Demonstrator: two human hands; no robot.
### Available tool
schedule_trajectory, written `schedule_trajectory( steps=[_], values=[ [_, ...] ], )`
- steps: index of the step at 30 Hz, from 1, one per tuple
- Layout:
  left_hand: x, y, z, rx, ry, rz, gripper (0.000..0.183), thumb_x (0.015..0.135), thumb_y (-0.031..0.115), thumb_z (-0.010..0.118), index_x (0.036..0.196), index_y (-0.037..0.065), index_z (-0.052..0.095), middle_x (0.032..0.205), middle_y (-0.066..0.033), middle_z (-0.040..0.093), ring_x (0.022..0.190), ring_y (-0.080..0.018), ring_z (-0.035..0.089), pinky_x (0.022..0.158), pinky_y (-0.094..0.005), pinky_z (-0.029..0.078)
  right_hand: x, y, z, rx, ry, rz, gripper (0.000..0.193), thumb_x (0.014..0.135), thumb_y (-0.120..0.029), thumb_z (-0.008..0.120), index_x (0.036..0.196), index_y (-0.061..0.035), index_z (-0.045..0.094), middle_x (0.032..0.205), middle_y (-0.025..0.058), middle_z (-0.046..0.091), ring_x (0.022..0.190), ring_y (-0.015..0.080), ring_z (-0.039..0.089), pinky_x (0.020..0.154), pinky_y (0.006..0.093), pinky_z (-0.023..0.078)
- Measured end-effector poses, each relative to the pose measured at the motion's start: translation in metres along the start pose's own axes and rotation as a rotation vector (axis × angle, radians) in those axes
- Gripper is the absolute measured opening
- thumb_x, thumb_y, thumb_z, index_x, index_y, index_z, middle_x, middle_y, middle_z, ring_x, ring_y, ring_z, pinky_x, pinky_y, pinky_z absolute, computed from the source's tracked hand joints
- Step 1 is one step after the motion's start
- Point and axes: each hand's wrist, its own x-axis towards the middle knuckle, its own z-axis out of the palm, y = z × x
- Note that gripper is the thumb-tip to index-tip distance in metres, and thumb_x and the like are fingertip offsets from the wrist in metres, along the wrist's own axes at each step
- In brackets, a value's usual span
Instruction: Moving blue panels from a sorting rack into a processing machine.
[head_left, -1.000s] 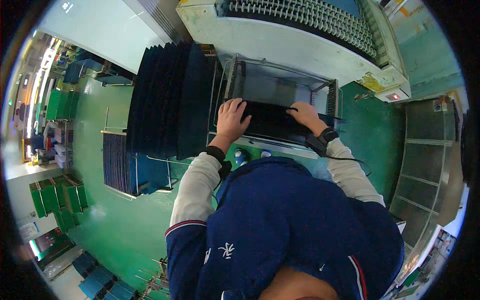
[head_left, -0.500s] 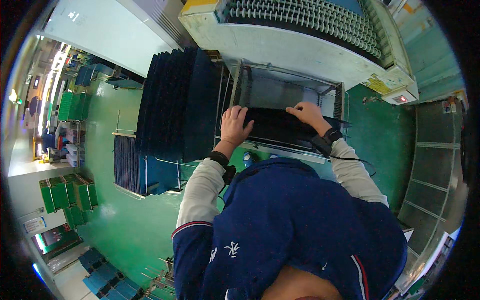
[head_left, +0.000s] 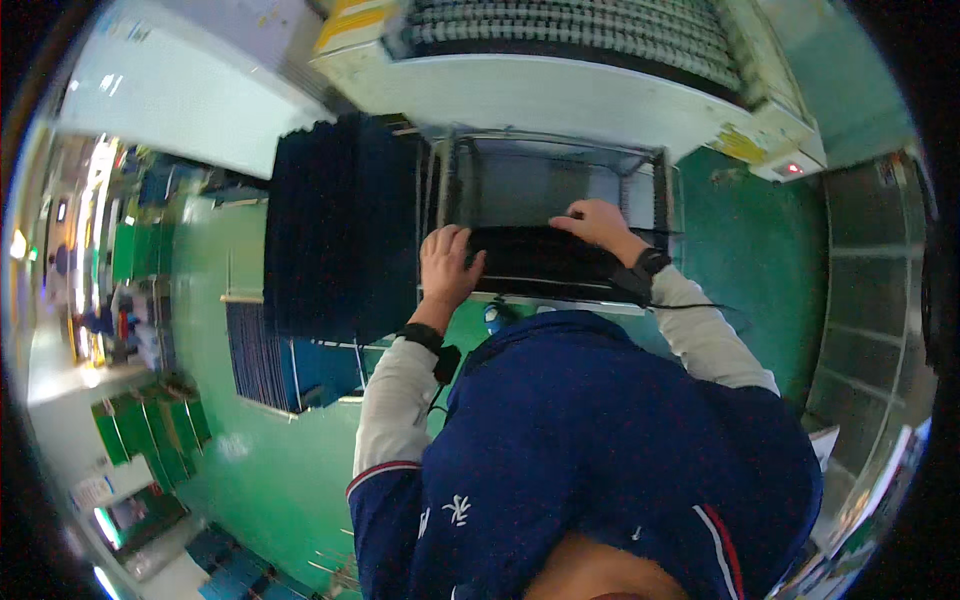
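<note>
A metal-framed rack (head_left: 560, 138) stands in front of me, with a stack of thin dark panels (head_left: 545, 262) across its near part. My left hand (head_left: 449, 265) rests at the left end of these panels, its thumb spread away from the fingers. Along their far edge, toward the right, my right hand (head_left: 598, 230) has its fingers bent and pinched on the dark panels. How many panels it grips cannot be made out. The picture is slightly blurred.
Left of the rack is a large stack of dark blue panels (head_left: 335, 230). A lower rack of similar panels (head_left: 262, 350) stands beyond it. A pale machine with rows of rollers (head_left: 580, 35) borders the far side. Grey framed panels (head_left: 865, 290) stand at the right.
The view has shifted a little, so the rack and large stack sit slightly further left. Both hands stay at the dark panels in nearly the same places.
</note>
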Motion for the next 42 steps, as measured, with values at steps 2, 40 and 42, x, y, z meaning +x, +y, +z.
schedule_trajectory(
  steps=[2,40,42],
  values=[
    [-0.004,-0.003,0.004,0.042,0.011,0.010,0.049,0.078,0.025,0.077,0.121,0.006,0.063,0.125,-0.0122,0.058,0.119,-0.0357,0.052,0.103,-0.0481,0.041,-0.002,-0.011,-0.006,-0.010,0.035,0.058,0.063,0.076,-0.072,0.069,0.094,-0.0122,0.078,0.092,0.0104,0.075,0.089,0.0324,0.070,0.079,0.0409,0.054],
    [0.008,0.002,0.001,0.132,0.006,0.021,0.046,0.079,0.029,0.075,0.117,0.006,0.062,0.118,-0.0136,0.058,0.111,-0.0360,0.054,0.099,-0.0484,0.042,-0.047,-0.040,-0.208,0.233,0.562,-0.215,0.031,0.089,-0.028,0.072,0.105,-0.0013,0.071,0.084,0.0155,0.072,0.074,0.0249,0.068,0.070,0.0374,0.052],
    [0.008,0.001,0.001,0.126,0.016,0.014,0.047,0.079,0.029,0.075,0.118,0.006,0.062,0.118,-0.0132,0.057,0.112,-0.0355,0.053,0.099,-0.0482,0.042,-0.031,-0.025,-0.210,0.818,0.645,-0.178,0.027,0.088,-0.020,0.074,0.105,0.0010,0.072,0.082,0.0054,0.072,0.073,0.0191,0.065,0.069,0.0343,0.051]
  ],
)
